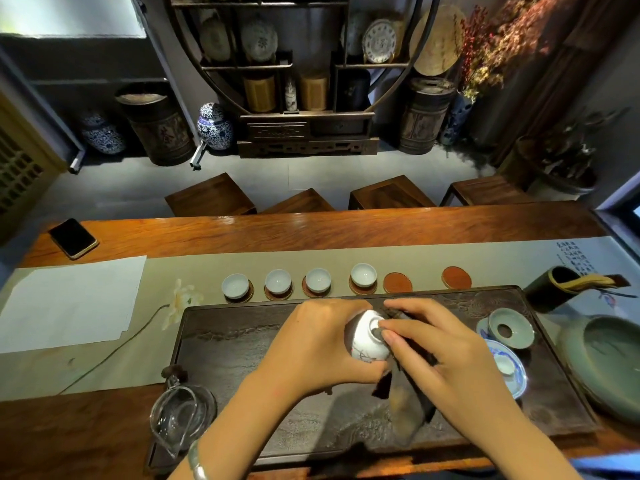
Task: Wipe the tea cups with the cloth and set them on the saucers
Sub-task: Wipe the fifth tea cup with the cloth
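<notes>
A tea cup [369, 336] is gripped in the left hand [322, 344] over the dark tray [242, 368], tipped on its side, foot toward 3 o'clock. The cloth [405, 407] is pinched by the right hand [436, 344] and pressed to the cup's foot. Four cups sit on saucers at 12 o'clock. The nearest empty saucer [397, 282] lies at 12–1 o'clock from the hands, a second empty saucer [456, 277] further toward 1. The right hand is judged slightly nearer. The cup's mouth is hidden by the left palm; the upper cloth is hidden behind fingers.

A tea room: carved tea tray [242, 341], shelf of tea cakes [259, 43].
</notes>
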